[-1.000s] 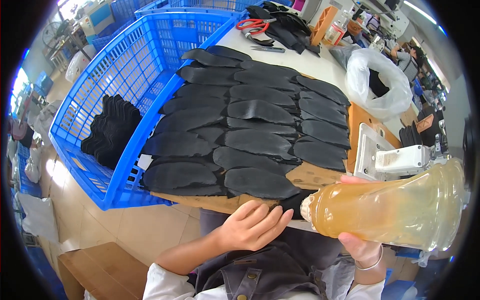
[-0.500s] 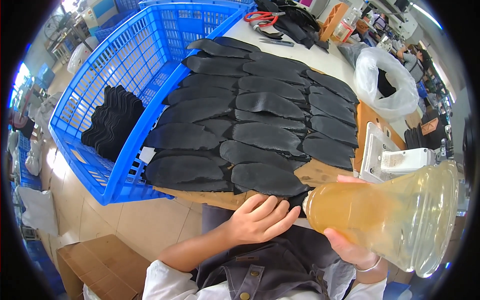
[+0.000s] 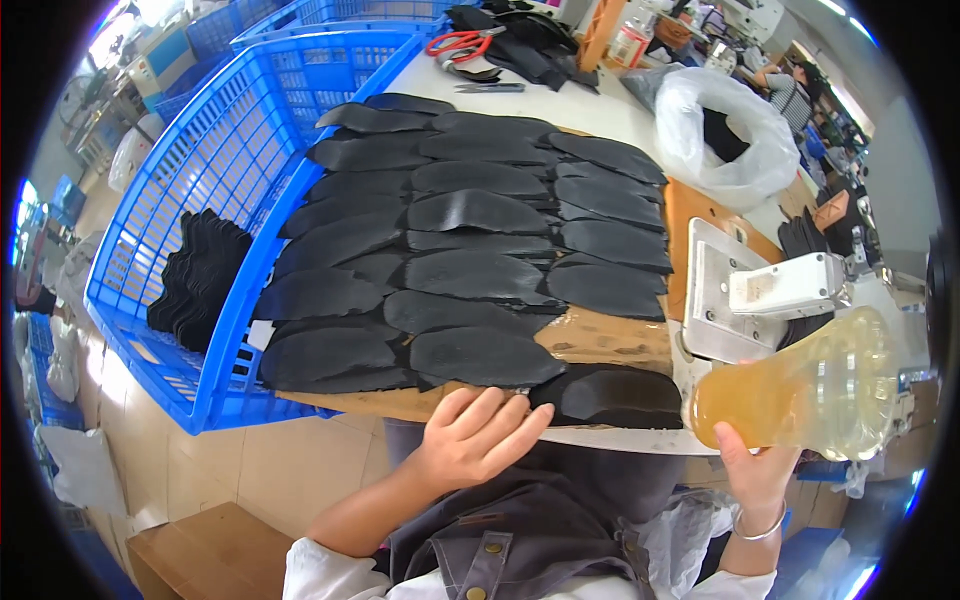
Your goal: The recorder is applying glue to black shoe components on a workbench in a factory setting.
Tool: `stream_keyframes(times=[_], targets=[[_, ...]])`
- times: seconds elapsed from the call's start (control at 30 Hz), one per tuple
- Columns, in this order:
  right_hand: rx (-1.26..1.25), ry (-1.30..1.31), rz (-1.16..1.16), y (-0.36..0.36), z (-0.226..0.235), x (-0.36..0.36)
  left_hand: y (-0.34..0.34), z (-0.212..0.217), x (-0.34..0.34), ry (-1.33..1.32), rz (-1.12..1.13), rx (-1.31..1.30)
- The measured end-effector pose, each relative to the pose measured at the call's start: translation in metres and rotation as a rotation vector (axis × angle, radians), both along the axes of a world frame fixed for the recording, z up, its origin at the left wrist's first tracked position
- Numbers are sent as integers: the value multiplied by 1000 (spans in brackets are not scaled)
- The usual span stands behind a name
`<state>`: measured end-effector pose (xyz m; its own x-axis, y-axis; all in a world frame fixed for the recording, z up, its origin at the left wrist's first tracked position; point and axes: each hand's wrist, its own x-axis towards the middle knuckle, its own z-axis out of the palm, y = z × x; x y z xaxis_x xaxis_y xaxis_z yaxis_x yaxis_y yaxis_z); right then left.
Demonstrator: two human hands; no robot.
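Note:
My right hand (image 3: 757, 468) is wrapped round a clear plastic bottle (image 3: 770, 395) of amber liquid, tipped on its side. Its mouth points left, at the right end of a black oblong piece (image 3: 618, 396) by the near edge of the board. A darker, wet-looking patch covers much of that piece. My left hand (image 3: 478, 432) has its fingers curled at the piece's left end, seemingly pinching it; the fingertips are partly hidden. Beyond it, several rows of overlapping black oblong pieces (image 3: 480, 275) cover the brown board (image 3: 615, 340).
A blue plastic basket (image 3: 215, 385) at the left holds a stack of wavy black pieces (image 3: 200, 280). To the right is a white machine (image 3: 785, 287) with a metal plate. Farther back are a plastic bag (image 3: 680, 150), red-handled scissors (image 3: 462, 46) and black scraps (image 3: 530, 48).
My right hand has drawn the bottle to the right, uncovering the near black piece with its wet-looking patch. My left hand stays at that piece's left end. The whole view has shifted slightly.

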<state>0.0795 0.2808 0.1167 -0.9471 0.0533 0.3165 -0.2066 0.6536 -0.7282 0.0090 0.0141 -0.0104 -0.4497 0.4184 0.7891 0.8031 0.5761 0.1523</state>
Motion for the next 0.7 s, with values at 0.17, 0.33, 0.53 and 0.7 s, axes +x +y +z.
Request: stream_keyframes(times=[0.17,0.33,0.53,0.7], targets=[[-160,191,-261,19,4,23,3,3,-1,10,0,11],[-287,51,166,-49,8,-21,1,-2,1,21,1,23],[11,-39,221,-36,21,-16,6,-4,4,-67,-32,16],[-103,-212,24,-23,15,2,4,4,6,-48,42,-40]])
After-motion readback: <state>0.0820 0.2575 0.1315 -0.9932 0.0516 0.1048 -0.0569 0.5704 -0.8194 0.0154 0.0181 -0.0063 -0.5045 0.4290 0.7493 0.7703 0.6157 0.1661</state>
